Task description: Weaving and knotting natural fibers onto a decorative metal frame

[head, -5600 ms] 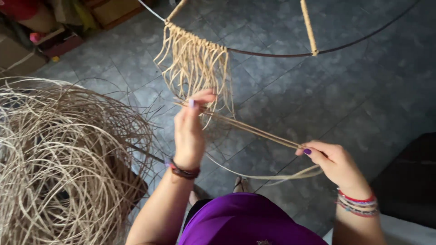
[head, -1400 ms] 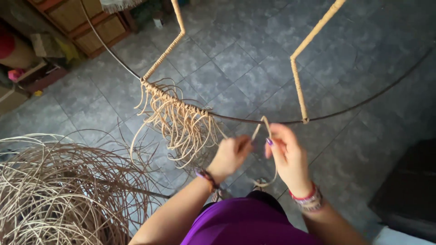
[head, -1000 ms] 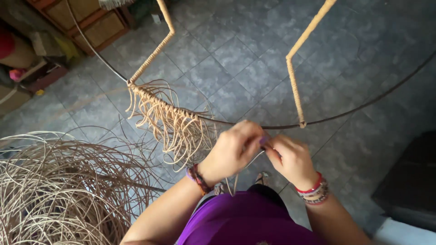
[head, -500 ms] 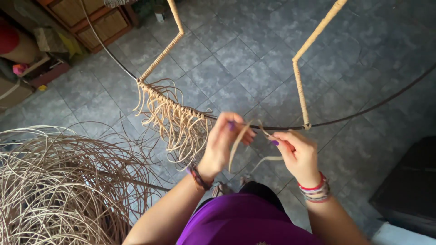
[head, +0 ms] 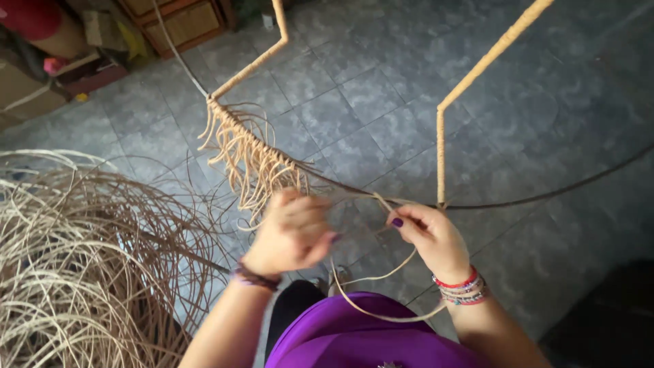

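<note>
Since the moment before, the left hand [head: 291,232] has closed blurred around the cane strand [head: 381,272] at frame centre while the right hand [head: 430,235] pinches it beside the dark wire hoop [head: 545,196], so the knot looks tightened.

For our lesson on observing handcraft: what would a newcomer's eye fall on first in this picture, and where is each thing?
At the centre, the left hand, blurred, and the right hand work a pale cane strand at a dark wire hoop. Just above the left hand, a fringe of knotted cane ends hangs from the hoop. A big tangle of loose cane fills the lower left, over a grey tiled floor.
</note>
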